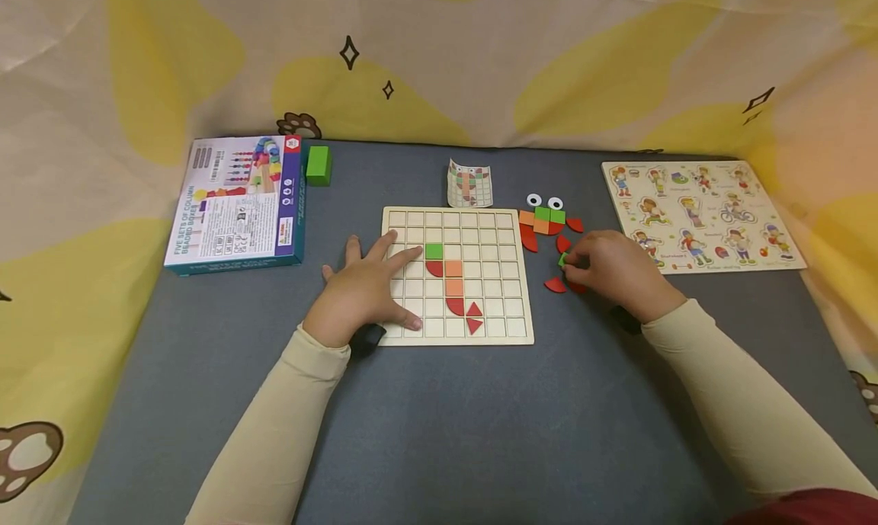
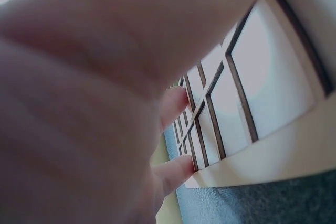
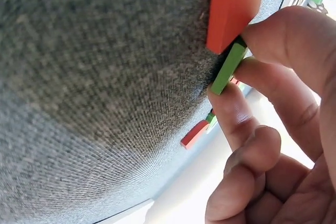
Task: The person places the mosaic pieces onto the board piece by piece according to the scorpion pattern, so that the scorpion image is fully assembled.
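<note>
One green tile (image 3: 229, 69), pinched by the right hand (image 1: 615, 272), is right of the board (image 1: 492, 268). The left hand (image 1: 360, 292) rests spread on the board. I judge the tile light, stiff, slightly slippery; grip opposite edges.

Cream cloth (image 1: 453, 113) hanging behind table (image 1: 439, 433) like wall, also flanking left and right sides. Big yellow patches (image 1: 597, 75) spreading over it, brown paw prints (image 1: 30, 460) and black-outlined stars (image 1: 350, 52) dotting it. Creases running along upper part. Right side showing peachy tint. Table top looking dark blue-gray, showing woven texture in right wrist view. Pale light brightening far part of table there.
</note>
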The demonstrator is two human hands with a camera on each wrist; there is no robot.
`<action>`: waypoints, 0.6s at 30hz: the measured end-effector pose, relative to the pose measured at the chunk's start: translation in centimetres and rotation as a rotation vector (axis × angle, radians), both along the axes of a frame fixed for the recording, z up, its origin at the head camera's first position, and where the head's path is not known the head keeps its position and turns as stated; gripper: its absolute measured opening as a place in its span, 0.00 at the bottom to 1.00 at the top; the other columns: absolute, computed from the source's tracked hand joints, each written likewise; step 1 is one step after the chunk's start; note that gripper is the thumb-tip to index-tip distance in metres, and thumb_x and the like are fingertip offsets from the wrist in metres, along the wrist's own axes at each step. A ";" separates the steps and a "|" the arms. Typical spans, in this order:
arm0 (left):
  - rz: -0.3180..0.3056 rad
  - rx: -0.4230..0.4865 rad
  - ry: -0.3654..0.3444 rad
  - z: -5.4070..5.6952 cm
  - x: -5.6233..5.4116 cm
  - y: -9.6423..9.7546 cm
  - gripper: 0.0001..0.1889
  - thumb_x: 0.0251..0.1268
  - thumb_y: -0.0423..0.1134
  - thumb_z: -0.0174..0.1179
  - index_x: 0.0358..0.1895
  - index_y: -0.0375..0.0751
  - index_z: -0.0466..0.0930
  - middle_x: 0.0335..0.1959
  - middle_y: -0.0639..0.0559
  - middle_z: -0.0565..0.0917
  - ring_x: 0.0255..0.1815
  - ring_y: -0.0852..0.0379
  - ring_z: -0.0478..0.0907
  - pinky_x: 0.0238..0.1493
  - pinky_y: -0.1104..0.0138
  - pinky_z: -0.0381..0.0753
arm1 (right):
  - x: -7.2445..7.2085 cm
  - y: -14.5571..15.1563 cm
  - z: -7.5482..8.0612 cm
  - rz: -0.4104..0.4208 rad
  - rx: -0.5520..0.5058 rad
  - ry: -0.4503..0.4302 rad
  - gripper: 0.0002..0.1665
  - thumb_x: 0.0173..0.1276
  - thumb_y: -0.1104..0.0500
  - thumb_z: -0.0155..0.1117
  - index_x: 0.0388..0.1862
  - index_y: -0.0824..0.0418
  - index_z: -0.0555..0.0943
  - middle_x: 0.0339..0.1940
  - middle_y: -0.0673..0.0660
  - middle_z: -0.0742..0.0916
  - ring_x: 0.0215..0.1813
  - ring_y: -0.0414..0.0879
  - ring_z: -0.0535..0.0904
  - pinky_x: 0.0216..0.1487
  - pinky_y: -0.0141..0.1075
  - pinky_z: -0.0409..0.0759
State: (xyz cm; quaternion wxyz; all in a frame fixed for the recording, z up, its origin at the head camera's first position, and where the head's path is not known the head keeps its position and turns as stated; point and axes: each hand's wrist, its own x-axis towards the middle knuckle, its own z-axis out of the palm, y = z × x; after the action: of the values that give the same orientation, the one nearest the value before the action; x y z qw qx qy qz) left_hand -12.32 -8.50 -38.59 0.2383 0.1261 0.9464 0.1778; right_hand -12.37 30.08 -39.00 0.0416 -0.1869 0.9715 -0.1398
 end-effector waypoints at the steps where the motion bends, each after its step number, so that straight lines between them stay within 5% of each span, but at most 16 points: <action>1: 0.000 0.001 0.000 0.0 0.0 0.0 0.66 0.36 0.61 0.88 0.85 0.65 0.59 0.89 0.48 0.43 0.82 0.20 0.30 0.61 0.13 0.42 | 0.0 0.0 0.0 -0.003 0.001 -0.003 0.03 0.64 0.63 0.74 0.33 0.61 0.92 0.37 0.56 0.91 0.43 0.52 0.85 0.45 0.52 0.84; 18: -0.006 -0.001 0.002 -0.1 -0.1 -0.1 0.66 0.36 0.62 0.88 0.85 0.65 0.59 0.89 0.47 0.43 0.82 0.20 0.30 0.60 0.13 0.43 | -0.2 -0.1 0.3 0.047 0.005 -0.014 0.04 0.66 0.64 0.73 0.30 0.60 0.91 0.36 0.55 0.87 0.42 0.51 0.80 0.46 0.50 0.82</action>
State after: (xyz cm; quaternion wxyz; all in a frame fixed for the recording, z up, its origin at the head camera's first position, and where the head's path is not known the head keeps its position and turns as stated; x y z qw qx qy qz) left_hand -12.41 -8.58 -38.70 0.2380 0.1292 0.9463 0.1766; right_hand -12.61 30.02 -38.66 0.0520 -0.2087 0.9668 -0.1376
